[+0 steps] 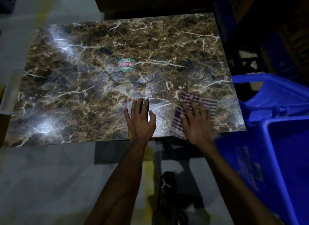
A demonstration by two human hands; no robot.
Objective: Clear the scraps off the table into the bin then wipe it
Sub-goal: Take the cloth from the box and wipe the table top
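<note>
A brown marble-patterned table [103, 84] fills the middle of the view, with a round red and green sticker [126, 64] near its centre. My right hand [196, 119] lies flat with spread fingers on a purple and white striped cloth [207, 101] at the table's near right corner. My left hand [141, 120] rests flat on the bare tabletop just left of the cloth, near the front edge. A blue plastic bin [274, 149] stands on the floor to the right of the table. No scraps show on the tabletop.
A second blue plastic piece [260, 94] sits behind the bin by the table's right edge. Dark furniture and blue shapes crowd the far right. Grey floor with a yellow line [148, 166] lies in front; a shoe [167, 184] shows below the table.
</note>
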